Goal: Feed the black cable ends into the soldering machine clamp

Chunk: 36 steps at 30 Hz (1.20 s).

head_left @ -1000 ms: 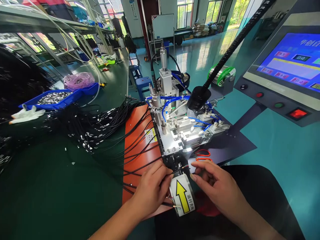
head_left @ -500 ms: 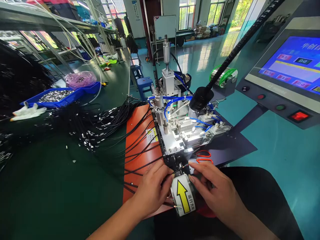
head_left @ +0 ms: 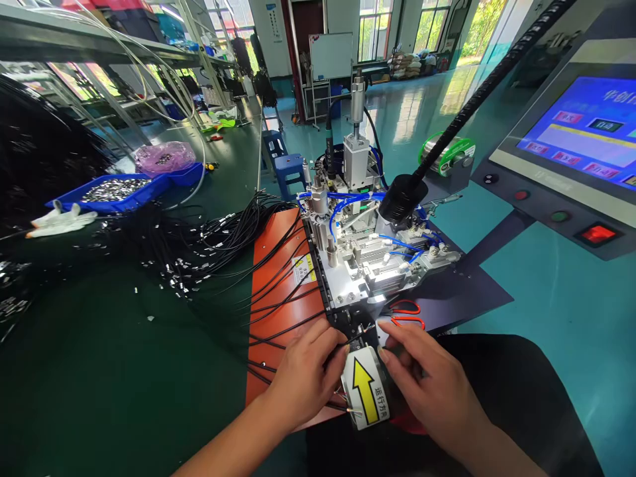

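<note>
Near the front of the machine (head_left: 348,285), my left hand (head_left: 313,371) pinches a thin black cable (head_left: 354,338) whose end points right. My right hand (head_left: 422,371) is beside that end, thumb and forefinger apart, with nothing visible between them; its other fingers are curled. Just below the cable is a white plate with a yellow arrow (head_left: 366,387), between the two hands. More black cables (head_left: 288,324) lie across the orange panel (head_left: 263,291) to the left. Light-coloured wire ends show at the plate's left edge.
Red-handled scissors (head_left: 407,320) lie behind my right hand. A lamp (head_left: 402,197) hangs over the machine, and a control screen (head_left: 586,126) stands at right. Blue trays (head_left: 112,205) of metal parts, a glove (head_left: 62,222) and cable bundles occupy the left table.
The machine's tall rear cylinder unit has shifted right. My right fingertips have moved slightly apart from the cable end, while my left hand keeps its pinch. The view has shifted slightly.
</note>
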Available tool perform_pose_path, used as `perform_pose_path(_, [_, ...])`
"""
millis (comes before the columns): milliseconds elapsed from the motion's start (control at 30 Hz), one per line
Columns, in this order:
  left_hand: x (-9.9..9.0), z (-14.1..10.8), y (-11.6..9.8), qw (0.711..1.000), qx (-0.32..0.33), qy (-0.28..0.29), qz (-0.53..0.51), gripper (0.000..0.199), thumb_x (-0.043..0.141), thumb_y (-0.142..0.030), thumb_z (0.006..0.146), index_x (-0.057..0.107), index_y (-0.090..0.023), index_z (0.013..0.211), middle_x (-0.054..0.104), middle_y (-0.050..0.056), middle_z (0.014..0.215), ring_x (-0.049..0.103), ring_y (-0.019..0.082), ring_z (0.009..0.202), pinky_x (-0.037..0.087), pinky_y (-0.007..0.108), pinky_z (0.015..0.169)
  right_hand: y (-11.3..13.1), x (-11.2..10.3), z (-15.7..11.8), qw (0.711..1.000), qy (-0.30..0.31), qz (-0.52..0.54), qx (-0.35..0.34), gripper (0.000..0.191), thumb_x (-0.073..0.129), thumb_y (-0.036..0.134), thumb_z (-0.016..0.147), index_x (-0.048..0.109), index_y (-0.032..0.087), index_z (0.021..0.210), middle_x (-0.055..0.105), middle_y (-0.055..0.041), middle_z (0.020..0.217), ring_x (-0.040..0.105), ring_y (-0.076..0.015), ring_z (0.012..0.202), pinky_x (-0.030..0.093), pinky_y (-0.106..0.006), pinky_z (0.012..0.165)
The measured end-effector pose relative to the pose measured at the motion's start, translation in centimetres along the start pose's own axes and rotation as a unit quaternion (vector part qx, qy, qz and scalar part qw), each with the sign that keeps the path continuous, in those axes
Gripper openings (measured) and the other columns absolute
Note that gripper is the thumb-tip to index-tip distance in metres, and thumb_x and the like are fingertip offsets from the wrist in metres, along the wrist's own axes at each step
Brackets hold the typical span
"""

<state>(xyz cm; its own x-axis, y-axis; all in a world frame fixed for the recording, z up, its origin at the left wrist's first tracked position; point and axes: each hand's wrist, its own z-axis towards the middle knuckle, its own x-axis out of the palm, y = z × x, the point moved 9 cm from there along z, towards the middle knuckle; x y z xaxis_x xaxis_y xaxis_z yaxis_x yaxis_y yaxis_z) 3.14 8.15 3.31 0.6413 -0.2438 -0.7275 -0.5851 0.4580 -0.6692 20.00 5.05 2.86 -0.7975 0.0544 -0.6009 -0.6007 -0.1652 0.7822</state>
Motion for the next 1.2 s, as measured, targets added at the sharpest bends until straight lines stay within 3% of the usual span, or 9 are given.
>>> perform_pose_path(433, [0.0, 0.0, -0.3, 1.000, 0.016, 0.003, -0.005, 0.013, 0.048, -0.018, 0.099, 0.060, -0.021, 0.095, 0.058, 0.004, 0.091, 0.055, 0.017, 0.082, 0.044, 0.027, 0.068, -0.4, 0.4, 0.4, 1.000, -0.007, 0.027, -0.004, 0.028, 0.054, 0.029, 0.098, 0.065, 0.023, 0.123, 0.062, -0.0030, 0.098, 0.060, -0.0116, 0.065, 0.054, -0.026, 0.065])
perform_pose_path(833, [0.0, 0.0, -0.3, 1.000, 0.025, 0.005, 0.005, 0.014, 0.048, -0.020, 0.099, 0.060, -0.020, 0.094, 0.056, 0.003, 0.089, 0.054, 0.017, 0.083, 0.044, 0.026, 0.070, -0.2, 0.2, 1.3, 0.999, -0.004, 0.035, 0.015, 0.023, 0.058, 0.025, 0.094, 0.066, 0.023, 0.116, 0.060, 0.0009, 0.082, 0.054, -0.0127, 0.060, 0.050, -0.028, 0.062])
perform_pose_path(1200, [0.1, -0.2, -0.1, 1.000, 0.027, 0.002, 0.012, 0.012, 0.048, -0.021, 0.099, 0.059, -0.020, 0.095, 0.057, 0.004, 0.089, 0.055, 0.017, 0.082, 0.043, 0.026, 0.068, -0.2, 0.1, 0.7, 1.000, -0.010, 0.025, -0.009, 0.026, 0.055, 0.028, 0.097, 0.066, 0.023, 0.120, 0.063, -0.0022, 0.094, 0.059, -0.0122, 0.065, 0.053, -0.028, 0.066])
